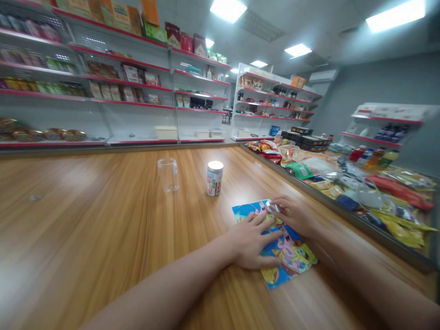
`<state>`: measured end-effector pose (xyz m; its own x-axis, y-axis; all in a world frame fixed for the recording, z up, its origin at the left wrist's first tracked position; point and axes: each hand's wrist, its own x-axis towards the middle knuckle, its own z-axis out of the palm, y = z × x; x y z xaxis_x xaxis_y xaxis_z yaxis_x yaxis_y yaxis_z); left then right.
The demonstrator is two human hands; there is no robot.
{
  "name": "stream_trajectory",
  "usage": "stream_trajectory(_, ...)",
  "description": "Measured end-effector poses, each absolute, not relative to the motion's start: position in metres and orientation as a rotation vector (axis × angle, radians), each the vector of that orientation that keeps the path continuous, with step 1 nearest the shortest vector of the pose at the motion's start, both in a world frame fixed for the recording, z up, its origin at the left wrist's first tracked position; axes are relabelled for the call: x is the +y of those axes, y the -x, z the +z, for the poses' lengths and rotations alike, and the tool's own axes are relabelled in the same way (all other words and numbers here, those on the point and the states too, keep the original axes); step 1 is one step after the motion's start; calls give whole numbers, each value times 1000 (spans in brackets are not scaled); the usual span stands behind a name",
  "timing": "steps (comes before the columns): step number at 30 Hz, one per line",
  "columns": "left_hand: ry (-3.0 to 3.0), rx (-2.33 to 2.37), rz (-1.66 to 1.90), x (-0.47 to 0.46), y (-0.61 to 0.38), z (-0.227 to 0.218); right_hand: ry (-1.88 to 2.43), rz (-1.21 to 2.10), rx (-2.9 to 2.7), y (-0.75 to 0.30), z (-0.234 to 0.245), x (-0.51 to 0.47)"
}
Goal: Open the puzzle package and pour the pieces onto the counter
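Observation:
My left hand [252, 243] lies flat with its fingers spread on a colourful cartoon-printed sheet [290, 245] on the wooden table [113, 229]. At the sheet's far edge my right hand [297, 215] has its fingers closed around a small round silvery object [272, 207]. That object touches or hovers just over the sheet; I cannot tell which, nor its exact kind. Beyond the hands stands an upright printed can [215, 178] with a bright top. To its left is a clear, see-through cup [168, 175].
A small clear disc-like thing [35, 198] lies far left on the table. Along the right runs a raised-edge display [343, 183] heaped with snack bags, bottles and dark boxes. Stocked shelves [137, 82] with red edges stand behind the table.

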<state>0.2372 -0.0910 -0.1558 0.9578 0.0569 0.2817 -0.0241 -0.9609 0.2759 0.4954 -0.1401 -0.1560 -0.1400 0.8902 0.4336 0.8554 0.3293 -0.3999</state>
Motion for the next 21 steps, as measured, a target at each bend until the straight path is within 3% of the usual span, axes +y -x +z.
stream_trajectory(4, -2803, 86, 601, -90, -232, -153, 1526, 38, -1985, -481, -155, -141)
stream_trajectory(11, -2188, 1110, 1731, -52, -226, -152, 1571, -21, -2033, -461, -141, -151)
stream_trajectory(14, -2020, 1316, 1787, -20, -222, -159, 1781, -162, -2120, -434, -143, -167)
stream_trajectory(21, -1784, 1435, 1611, 30, -225, -168, 1923, -103, -2199, -403, -169, -171)
